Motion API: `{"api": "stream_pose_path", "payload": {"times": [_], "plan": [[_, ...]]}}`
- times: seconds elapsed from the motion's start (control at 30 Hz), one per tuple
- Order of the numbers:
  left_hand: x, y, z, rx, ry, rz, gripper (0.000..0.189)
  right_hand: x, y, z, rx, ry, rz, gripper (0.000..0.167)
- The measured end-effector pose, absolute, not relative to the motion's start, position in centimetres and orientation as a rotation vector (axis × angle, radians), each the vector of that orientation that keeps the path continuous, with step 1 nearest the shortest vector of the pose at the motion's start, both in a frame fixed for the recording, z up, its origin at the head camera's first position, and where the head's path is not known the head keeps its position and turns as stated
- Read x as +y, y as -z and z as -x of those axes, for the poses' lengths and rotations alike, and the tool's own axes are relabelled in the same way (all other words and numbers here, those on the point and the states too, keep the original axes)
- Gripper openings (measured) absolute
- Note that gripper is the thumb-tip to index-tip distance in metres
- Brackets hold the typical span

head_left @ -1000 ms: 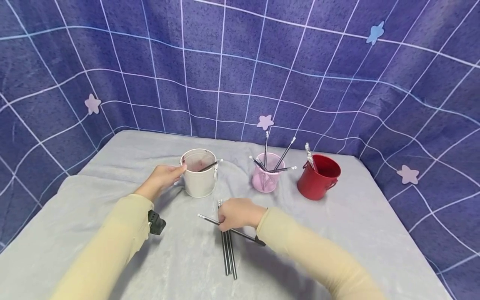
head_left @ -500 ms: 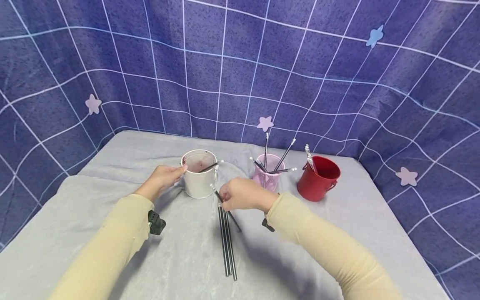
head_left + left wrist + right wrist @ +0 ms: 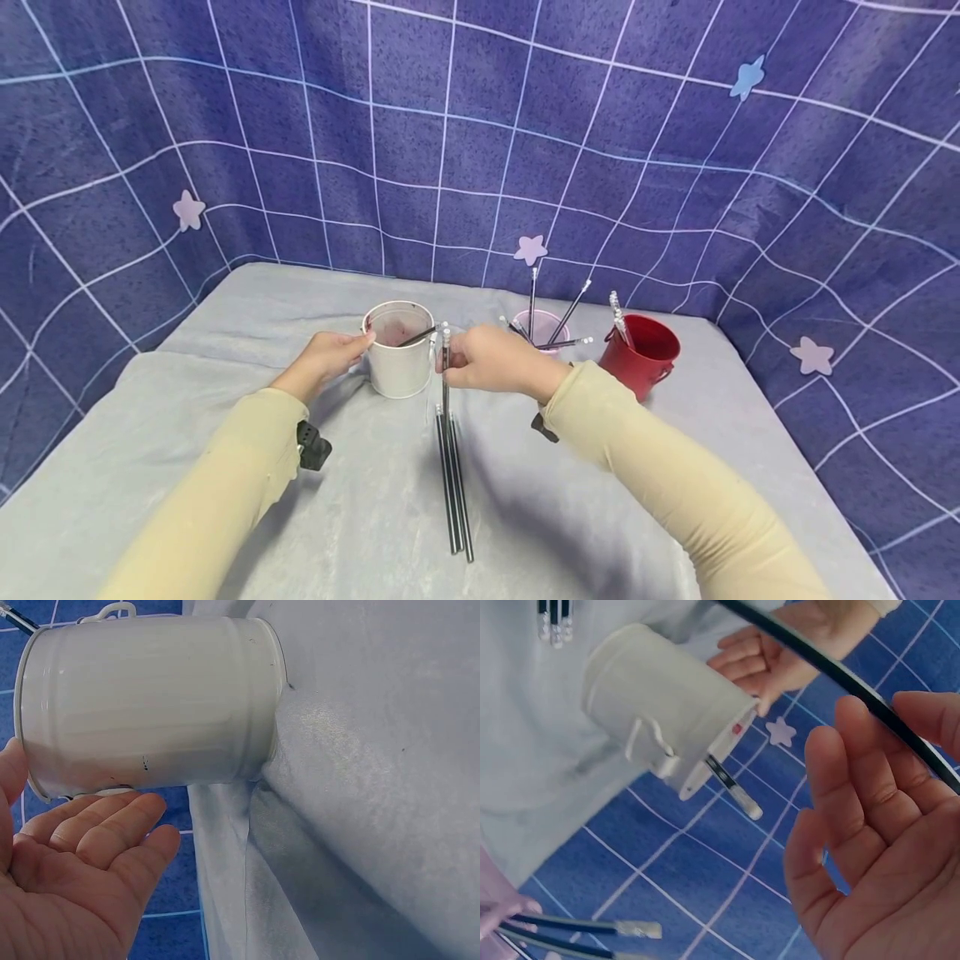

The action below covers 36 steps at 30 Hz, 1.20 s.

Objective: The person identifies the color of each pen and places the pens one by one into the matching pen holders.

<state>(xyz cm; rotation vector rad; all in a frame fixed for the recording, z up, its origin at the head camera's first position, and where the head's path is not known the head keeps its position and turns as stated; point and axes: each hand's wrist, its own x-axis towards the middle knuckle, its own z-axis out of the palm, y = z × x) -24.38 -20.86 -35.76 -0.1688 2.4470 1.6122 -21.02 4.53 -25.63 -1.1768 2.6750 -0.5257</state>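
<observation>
My right hand (image 3: pixel 491 358) pinches a black pencil (image 3: pixel 832 675) between thumb and fingers. It is held nearly upright in the head view, its white eraser end up, just right of the white bucket (image 3: pixel 400 371). That bucket stands on the cloth with one black pencil leaning inside. My left hand (image 3: pixel 326 354) steadies the bucket from the left, the thumb at its rim and the fingers against its side (image 3: pixel 150 705). Several black pencils (image 3: pixel 455 492) lie side by side below the right hand, erasers pointing away from me.
A pink mesh cup (image 3: pixel 551 321) with several pencils stands behind the right hand, partly hidden by it. Right of it is a red bucket (image 3: pixel 637 358) with pencils inside. A grey cloth (image 3: pixel 337 533) covers the table, and a blue gridded curtain (image 3: pixel 405 133) hangs behind.
My right hand has lifted the pencil off the bunch, raised it toward the white bucket and turned it from slanting to nearly upright. The left hand has stayed at the bucket.
</observation>
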Motion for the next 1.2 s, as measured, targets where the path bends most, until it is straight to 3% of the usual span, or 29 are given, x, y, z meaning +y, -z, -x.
{"api": "stream_pose_path", "payload": {"times": [0.37, 0.63, 0.93, 1.2], "plan": [[-20.7, 35.7, 24.4, 2.428, -1.624, 0.159, 0.061, 4.8, 24.2, 22.0, 2.742, 0.793, 1.206, 0.014], [-20.6, 35.7, 24.5, 2.452, -1.616, 0.159, 0.06, 4.8, 24.4, 23.2, 2.897, 1.159, 1.055, 0.017], [-21.0, 35.9, 24.4, 2.471, -1.58, 0.184, 0.061, 4.3, 27.6, 24.6, 2.724, 1.8, 0.802, 0.016], [-20.8, 35.8, 24.6, 2.463, -1.588, 0.174, 0.062, 3.6, 29.9, 26.4, 2.777, 1.704, 0.767, 0.017]]}}
